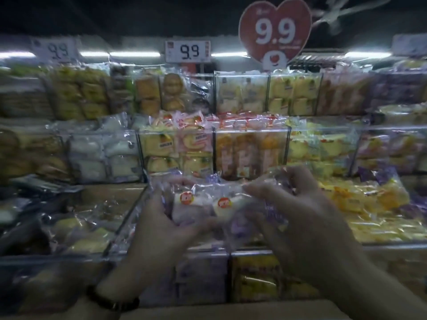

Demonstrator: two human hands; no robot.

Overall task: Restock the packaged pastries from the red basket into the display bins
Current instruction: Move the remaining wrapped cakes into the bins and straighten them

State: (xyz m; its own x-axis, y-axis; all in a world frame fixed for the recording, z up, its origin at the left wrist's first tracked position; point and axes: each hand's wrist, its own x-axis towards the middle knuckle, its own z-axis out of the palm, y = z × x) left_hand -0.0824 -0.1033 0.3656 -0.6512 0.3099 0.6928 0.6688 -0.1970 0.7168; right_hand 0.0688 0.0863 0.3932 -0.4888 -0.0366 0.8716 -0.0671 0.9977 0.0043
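Note:
Both my hands hold clear-wrapped pastry packs over a clear display bin in the lowest tier. My left hand grips a pale pastry pack with a red-orange round label. My right hand pinches a second pastry pack with the same label, and more purple-printed wrappers hang under its fingers. The two packs touch each other. The red basket is not in view.
Tiered clear bins full of packaged cakes rise behind: white buns at the left, yellow cakes at the right, orange rolls in the middle. Price tags reading 9.9 and a red heart sign stand on top.

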